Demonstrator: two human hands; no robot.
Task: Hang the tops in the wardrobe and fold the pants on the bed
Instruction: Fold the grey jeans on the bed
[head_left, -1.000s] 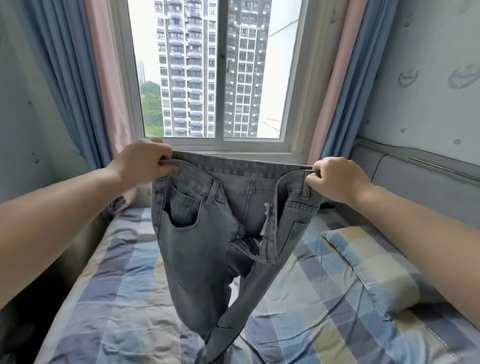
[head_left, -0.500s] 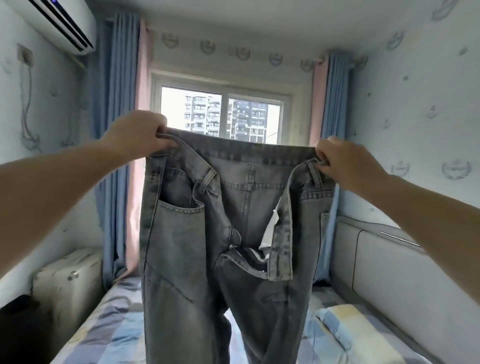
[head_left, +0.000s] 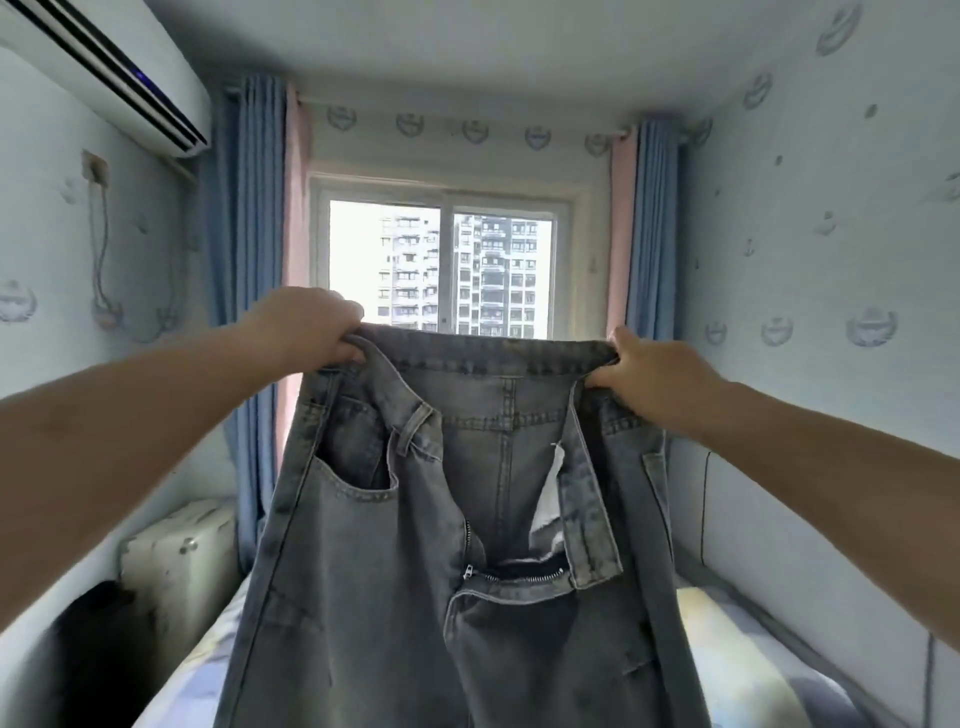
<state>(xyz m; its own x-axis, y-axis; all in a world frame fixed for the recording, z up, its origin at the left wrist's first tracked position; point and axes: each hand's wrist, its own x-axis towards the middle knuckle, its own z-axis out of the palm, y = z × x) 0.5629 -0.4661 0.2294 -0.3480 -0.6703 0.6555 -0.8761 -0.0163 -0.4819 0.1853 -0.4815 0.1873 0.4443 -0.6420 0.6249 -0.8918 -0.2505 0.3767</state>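
A pair of grey jeans (head_left: 395, 597) hangs upright in front of me, held by the waistband at chest height. Its fly is unzipped and the front flap folds open. My left hand (head_left: 306, 327) grips the waistband's left corner. My right hand (head_left: 649, 371) grips the right corner. The legs drop out of the bottom of the view, over the bed (head_left: 727, 670), whose checked cover shows only at the lower left and right of the jeans.
A window (head_left: 441, 270) with blue and pink curtains (head_left: 249, 234) faces me. An air conditioner (head_left: 104, 73) sits high on the left wall. A white case (head_left: 176, 561) and a dark object (head_left: 88, 639) stand left of the bed. A padded panel (head_left: 810, 561) lines the right wall.
Both hands lifted the jeans up from just above the bed, and my view tilted up from the bed to the window, wall and ceiling. The grip on the waistband is unchanged.
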